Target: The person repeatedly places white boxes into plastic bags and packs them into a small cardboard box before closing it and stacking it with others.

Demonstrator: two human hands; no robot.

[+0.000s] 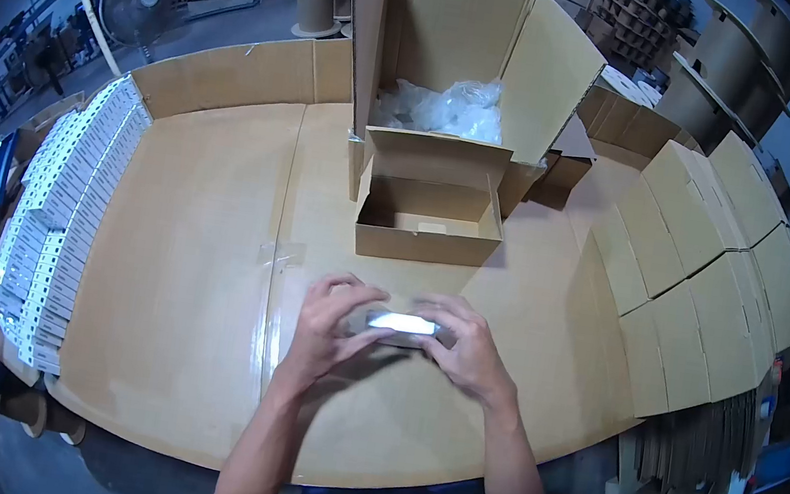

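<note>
Workshop floor, a large fan (139, 1) and big spools (734, 62) show behind the brown surface (187, 218) that I look down on; a seam runs down its left part, with clear tape (281, 255) across and along it; near the surface's front edge I have the left hand (334, 324) and the right hand (467, 343) at either end of a small item (402, 323), the fingers of both curled and gripping it between them; its upper face glares white, so I cannot tell any marking on it, and the fingertips are partly blurred

Just beyond the hands I see a small open carton (427, 248), its flap raised at the back; behind it stands a large open carton (455, 38) with crumpled clear plastic (455, 109) inside; along the left edge I have rows of white boxes (67, 211) stacked closely; on the right, closed brown cartons (705, 270) sit packed side by side in tiers, with flattened cardboard (694, 456) below them
</note>
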